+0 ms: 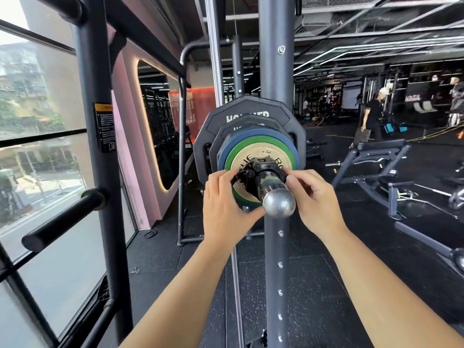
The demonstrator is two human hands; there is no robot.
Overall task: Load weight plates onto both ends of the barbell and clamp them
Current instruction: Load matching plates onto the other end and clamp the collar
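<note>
The barbell sleeve [272, 190] points straight at me, ending in a rounded steel cap. On it sit two large black plates [251, 109], then a blue plate [263, 133], a green plate [251, 146] and a small tan plate [247, 155]. A black clamp collar [261, 164] rings the sleeve against the tan plate. My left hand [223, 207] pinches the collar's lever on its left side. My right hand [313, 202] grips the collar's right side with curled fingers.
A dark rack upright [276, 71] stands just behind the sleeve. A storage peg [65, 219] juts out at the left by the window. An adjustable bench [376, 167] stands to the right. A person [374, 114] walks far back right.
</note>
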